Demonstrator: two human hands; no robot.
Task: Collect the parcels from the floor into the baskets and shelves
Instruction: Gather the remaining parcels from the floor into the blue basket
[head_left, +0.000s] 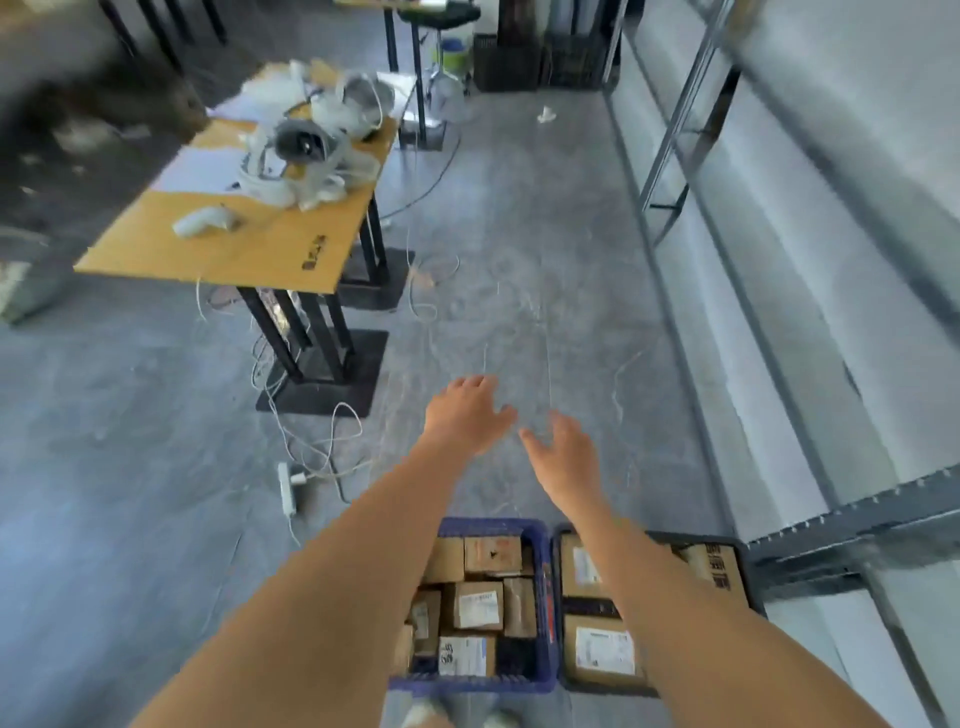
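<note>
Reaching forward over bare floor: left hand (464, 413) and right hand (563, 449) are both out in front at centre frame, fingers spread and relaxed, holding nothing. The hands are close together but not touching.

Parcels (478, 605) sit at the bottom of the frame, under the forearms. Blue basket (543, 582) at lower centre is packed with small cardboard boxes, labels up, mixed orientations. Dark basket (743, 571) just beside it on the right holds a few larger flat boxes, long axes running roughly up-down in frame. The two baskets stand side by side, walls nearly touching, long sides pointing away from the camera.

Open room: a wide grey concrete floor (519, 260) strip runs from the hands up to the top of frame. Right edge is bounded by metal shelving (779, 395), whose bottom rail runs diagonally from upper centre to lower right; its corner sits close to the dark basket. Left edge is bounded by a wooden table (249, 234) on black legs, upper left, loaded with white gear. Loose cables (322, 447) and a power strip (285, 488) lie on the floor left of the left forearm. Dark crates (524, 62) close off the far end at the top.
</note>
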